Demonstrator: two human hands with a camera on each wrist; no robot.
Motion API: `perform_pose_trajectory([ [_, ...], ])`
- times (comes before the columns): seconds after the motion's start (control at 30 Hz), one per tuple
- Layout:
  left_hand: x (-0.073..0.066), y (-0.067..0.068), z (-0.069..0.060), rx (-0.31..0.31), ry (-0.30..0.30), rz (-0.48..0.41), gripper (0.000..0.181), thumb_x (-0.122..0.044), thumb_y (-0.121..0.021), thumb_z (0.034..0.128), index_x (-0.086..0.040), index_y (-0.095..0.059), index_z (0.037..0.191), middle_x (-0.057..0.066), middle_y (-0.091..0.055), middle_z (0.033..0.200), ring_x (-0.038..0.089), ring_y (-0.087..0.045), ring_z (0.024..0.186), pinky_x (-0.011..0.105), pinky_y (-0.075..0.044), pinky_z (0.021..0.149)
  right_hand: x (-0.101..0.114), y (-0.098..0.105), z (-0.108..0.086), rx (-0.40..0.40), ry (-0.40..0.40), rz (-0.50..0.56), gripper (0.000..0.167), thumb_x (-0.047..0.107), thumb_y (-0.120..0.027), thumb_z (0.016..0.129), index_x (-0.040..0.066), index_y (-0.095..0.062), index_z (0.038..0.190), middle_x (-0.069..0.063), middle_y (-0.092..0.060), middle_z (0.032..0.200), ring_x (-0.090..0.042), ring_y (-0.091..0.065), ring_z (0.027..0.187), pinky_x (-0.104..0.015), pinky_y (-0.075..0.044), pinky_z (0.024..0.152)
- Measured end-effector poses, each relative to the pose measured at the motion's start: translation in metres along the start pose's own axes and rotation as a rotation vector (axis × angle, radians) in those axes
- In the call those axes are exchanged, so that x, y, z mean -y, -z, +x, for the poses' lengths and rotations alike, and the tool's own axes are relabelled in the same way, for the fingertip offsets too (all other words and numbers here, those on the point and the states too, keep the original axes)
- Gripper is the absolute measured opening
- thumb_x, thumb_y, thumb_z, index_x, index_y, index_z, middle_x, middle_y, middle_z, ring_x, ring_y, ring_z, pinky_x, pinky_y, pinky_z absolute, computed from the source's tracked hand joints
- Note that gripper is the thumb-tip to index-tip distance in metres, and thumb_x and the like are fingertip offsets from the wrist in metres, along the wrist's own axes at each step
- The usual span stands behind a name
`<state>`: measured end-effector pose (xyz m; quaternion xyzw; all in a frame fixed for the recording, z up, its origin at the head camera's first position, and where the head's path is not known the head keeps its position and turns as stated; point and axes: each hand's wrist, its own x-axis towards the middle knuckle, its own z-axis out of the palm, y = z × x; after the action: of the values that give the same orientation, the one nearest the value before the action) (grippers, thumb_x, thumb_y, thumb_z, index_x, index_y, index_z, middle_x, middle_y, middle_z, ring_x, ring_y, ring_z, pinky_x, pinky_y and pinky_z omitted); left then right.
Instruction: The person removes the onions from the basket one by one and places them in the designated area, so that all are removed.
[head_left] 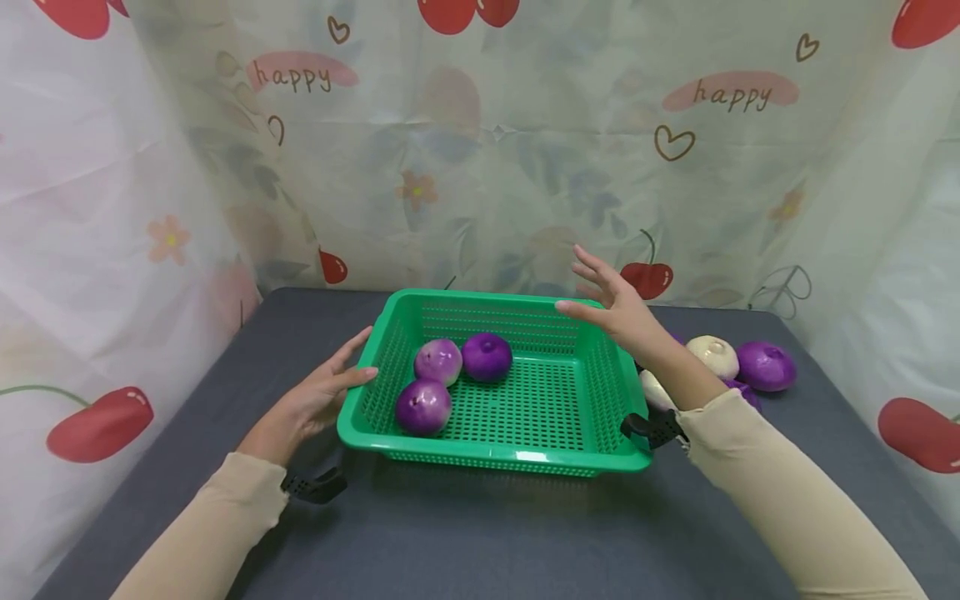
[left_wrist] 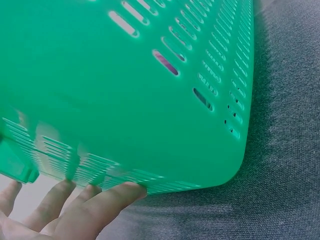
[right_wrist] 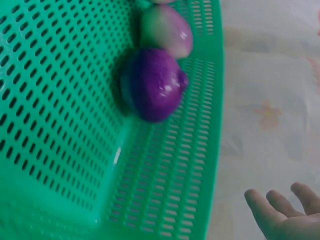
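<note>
A green plastic basket (head_left: 480, 462) with slotted walls sits at the middle of the dark table. Three purple onions lie in its left half: a dark one (head_left: 487, 357), a paler one (head_left: 438, 362) and another (head_left: 423, 407) nearer the front. My left hand (head_left: 318, 396) holds the basket's left end, thumb at the rim; its fingers (left_wrist: 100, 205) touch the outer wall in the left wrist view. Above the basket's back right corner, my right hand (head_left: 615, 312) is raised with fingers spread, holding nothing. In the right wrist view, its fingers (right_wrist: 265, 212) appear beyond the basket wall.
To the right of the basket, partly behind the right forearm, lie several purple and white onions, among them a white one (head_left: 712, 357) and a purple one (head_left: 766, 366). A patterned curtain (head_left: 495, 167) hangs behind the table (head_left: 480, 533) and along both sides.
</note>
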<state>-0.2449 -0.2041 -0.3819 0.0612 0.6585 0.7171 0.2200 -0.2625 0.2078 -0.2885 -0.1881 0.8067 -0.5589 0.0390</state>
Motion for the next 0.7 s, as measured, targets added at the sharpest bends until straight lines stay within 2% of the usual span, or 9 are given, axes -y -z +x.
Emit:
perform_pose_trajectory([
  [0.27, 0.001, 0.001, -0.001, -0.001, -0.001, -0.002, 0.079, -0.019, -0.057, 0.0989, -0.038, -0.005, 0.155, 0.022, -0.023, 0.152, 0.031, -0.054, 0.120, 0.052, -0.049, 0.092, -0.010, -0.036, 0.028, 0.091, -0.006, -0.066, 0.083, 0.024, -0.070, 0.090, 0.038, -0.018, 0.154, -0.001, -0.019, 0.161, -0.032, -0.023, 0.146, -0.056, -0.034, 0.108],
  [0.4, 0.001, 0.002, -0.001, -0.002, 0.001, 0.001, 0.078, -0.019, -0.056, 0.0992, -0.038, -0.005, 0.155, 0.022, -0.023, 0.152, 0.031, -0.054, 0.120, 0.052, -0.049, 0.092, -0.020, -0.051, 0.040, 0.148, -0.041, -0.051, 0.083, 0.025, -0.072, 0.089, 0.039, -0.021, 0.153, 0.000, -0.021, 0.160, -0.032, -0.024, 0.146, -0.054, -0.036, 0.108],
  [0.53, 0.001, 0.001, -0.001, 0.003, -0.001, 0.000, 0.078, -0.019, -0.056, 0.0993, -0.037, -0.005, 0.155, 0.021, -0.023, 0.152, 0.031, -0.054, 0.120, 0.051, -0.050, 0.092, -0.032, -0.064, 0.051, 0.185, -0.104, -0.042, 0.081, 0.026, -0.075, 0.086, 0.035, -0.028, 0.152, 0.000, -0.022, 0.159, -0.033, -0.024, 0.145, -0.052, -0.037, 0.107],
  [0.7, 0.000, 0.001, -0.002, 0.014, -0.001, -0.015, 0.078, -0.018, -0.055, 0.0997, -0.037, -0.004, 0.156, 0.022, -0.023, 0.152, 0.029, -0.056, 0.119, 0.050, -0.050, 0.091, -0.043, -0.074, 0.060, 0.226, -0.141, -0.131, 0.081, 0.026, -0.076, 0.085, 0.027, -0.032, 0.152, -0.006, -0.025, 0.158, -0.038, -0.026, 0.144, -0.053, -0.037, 0.107],
])
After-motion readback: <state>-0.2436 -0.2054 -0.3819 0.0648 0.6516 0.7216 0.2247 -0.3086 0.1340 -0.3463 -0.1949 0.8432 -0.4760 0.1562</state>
